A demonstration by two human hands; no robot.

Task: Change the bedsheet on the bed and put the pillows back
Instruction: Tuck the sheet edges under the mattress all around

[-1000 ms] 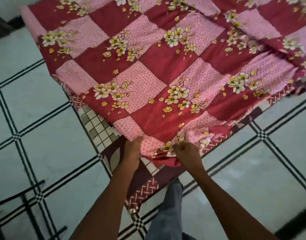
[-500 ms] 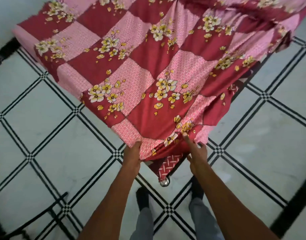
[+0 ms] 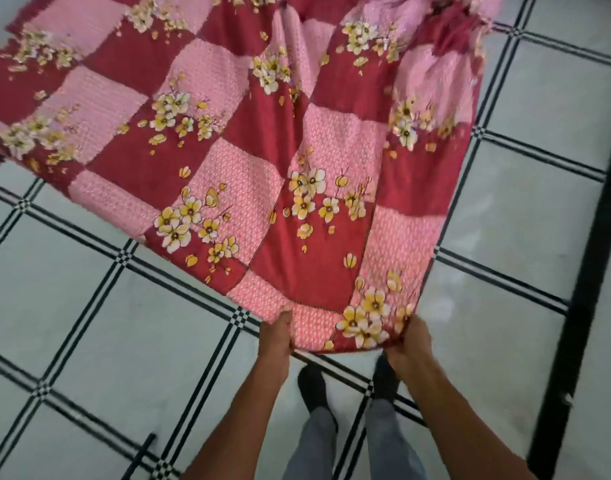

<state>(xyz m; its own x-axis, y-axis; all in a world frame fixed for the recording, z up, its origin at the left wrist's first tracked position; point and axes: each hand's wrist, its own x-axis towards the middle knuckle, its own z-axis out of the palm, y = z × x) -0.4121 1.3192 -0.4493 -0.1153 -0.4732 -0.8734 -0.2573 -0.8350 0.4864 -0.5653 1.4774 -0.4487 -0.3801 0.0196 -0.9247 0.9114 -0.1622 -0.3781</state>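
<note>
A red and pink checked bedsheet point(image 3: 262, 168) with yellow-white flowers fills the upper part of the head view and hangs stretched out above the floor. My left hand point(image 3: 274, 336) grips its near edge from below. My right hand point(image 3: 409, 344) grips the same edge a short way to the right, at the sheet's corner. The cloth sags in folds towards the top right. The bed and mattress are hidden behind the sheet. No pillows are in view.
The floor point(image 3: 89, 323) is pale tile with black double lines. A thick black band point(image 3: 581, 289) runs along the right side. My feet point(image 3: 312, 389) in dark socks and grey trousers stand just below the sheet's edge.
The sheet has come off the bed corner and been pulled back towards me. The patterned mattress and bed leg are no longer seen. My hands moved apart along the edge.
</note>
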